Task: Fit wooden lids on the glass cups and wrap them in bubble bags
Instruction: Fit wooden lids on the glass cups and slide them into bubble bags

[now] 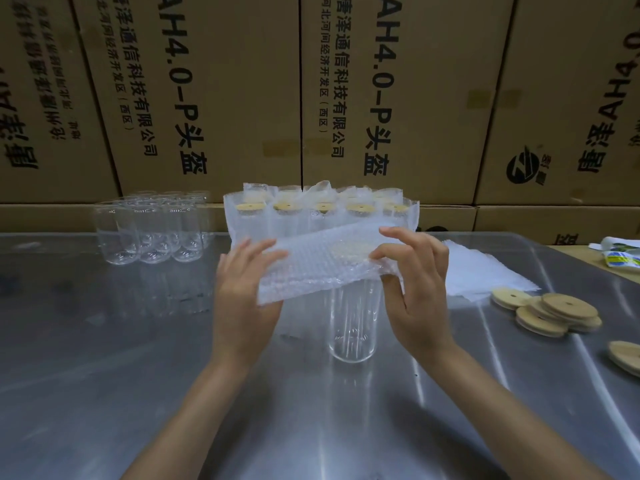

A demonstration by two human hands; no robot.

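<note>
Near centre of the desk (104, 341) we've got a glass cup (351, 327), lid seemingly on. Both hands, left hand (242, 289) and right hand (414, 282), pinch a bubble bag (311, 265) over its top, bag not yet on. Far: five wrapped cups (318, 213) done. Far left bare cups (152, 230), right spare lids (554, 310) left.

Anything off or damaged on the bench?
Nothing broken or spilled. Only untidy bit: the loose wooden lids at right lie in an overlapping heap. The wrapped cups and bare glass cups stand upright; both hands hold a bubble bag over one cup.
</note>
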